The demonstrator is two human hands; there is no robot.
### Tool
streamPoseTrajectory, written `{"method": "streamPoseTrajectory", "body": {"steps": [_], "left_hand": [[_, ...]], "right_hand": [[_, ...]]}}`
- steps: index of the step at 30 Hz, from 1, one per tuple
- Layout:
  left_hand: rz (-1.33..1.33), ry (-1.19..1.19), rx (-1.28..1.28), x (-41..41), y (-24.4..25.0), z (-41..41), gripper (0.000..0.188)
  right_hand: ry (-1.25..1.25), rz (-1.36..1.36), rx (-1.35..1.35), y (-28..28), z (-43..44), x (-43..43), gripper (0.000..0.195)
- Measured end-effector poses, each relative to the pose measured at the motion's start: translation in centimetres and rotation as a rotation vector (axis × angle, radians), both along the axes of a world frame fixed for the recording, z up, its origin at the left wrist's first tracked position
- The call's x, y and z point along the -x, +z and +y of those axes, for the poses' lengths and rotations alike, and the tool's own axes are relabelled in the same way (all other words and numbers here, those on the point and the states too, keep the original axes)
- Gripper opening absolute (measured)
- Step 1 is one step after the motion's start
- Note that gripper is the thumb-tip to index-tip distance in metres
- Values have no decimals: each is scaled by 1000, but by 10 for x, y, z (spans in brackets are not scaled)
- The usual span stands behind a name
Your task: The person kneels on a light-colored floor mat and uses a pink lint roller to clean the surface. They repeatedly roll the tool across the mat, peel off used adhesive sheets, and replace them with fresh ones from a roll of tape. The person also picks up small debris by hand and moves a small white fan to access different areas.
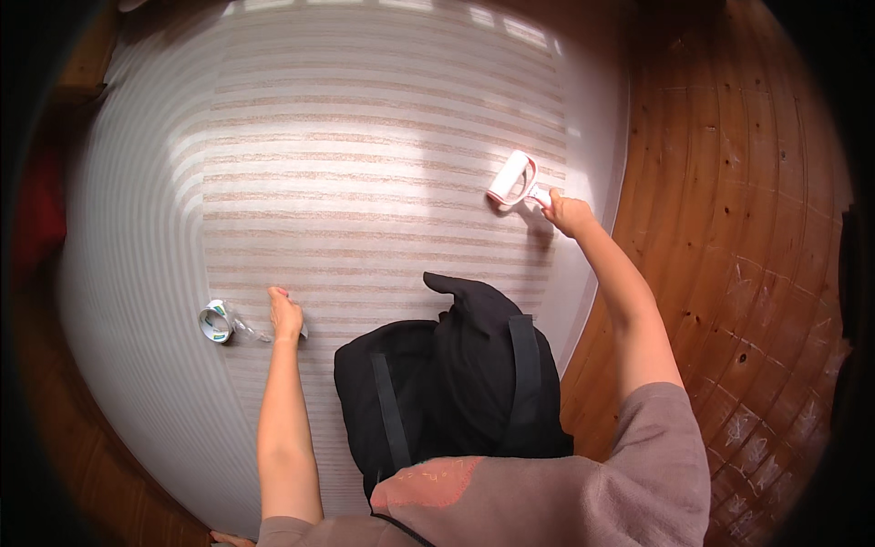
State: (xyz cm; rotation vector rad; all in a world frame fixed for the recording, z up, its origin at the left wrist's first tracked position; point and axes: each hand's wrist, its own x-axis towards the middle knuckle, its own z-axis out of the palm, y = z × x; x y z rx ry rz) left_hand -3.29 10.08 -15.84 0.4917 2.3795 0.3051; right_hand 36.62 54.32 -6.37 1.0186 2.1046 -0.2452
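My right hand point(569, 213) grips the handle of a lint roller point(509, 176). Its white cylinder rests on or just above a striped cloth point(321, 198), towards the right side. My left hand point(284, 316) is lowered to the cloth with fingers curled, and whether it holds anything is hidden from above. A crumpled strip of clear film point(249, 329) runs from a roll of clear tape point(216, 322) towards my left wrist. The roll stands on the cloth left of that hand, and its inner ring bears writing.
My knees in black trousers point(389, 383) rest on the near part of the cloth. Wooden planks point(731, 225) lie along the right, beyond the cloth's edge. A red thing point(42, 212) is at the far left, beside a wooden piece point(85, 65). Sunlight falls across the cloth.
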Motion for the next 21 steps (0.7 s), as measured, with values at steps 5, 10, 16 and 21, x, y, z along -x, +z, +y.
{"method": "streamPoseTrajectory", "body": {"steps": [5, 10, 16, 21], "left_hand": [[61, -50, 51, -9, -1, 3, 24], [221, -31, -28, -6, -20, -29, 20], [47, -207, -377, -102, 34, 79, 31], [-642, -817, -327, -286, 142, 134, 40]], "right_hand": [[-218, -321, 60, 30, -58, -230, 41], [-133, -81, 70, 28, -64, -229, 39], [-459, 337, -148, -30, -16, -55, 50], [-496, 318, -84, -13, 14, -50, 48]]}}
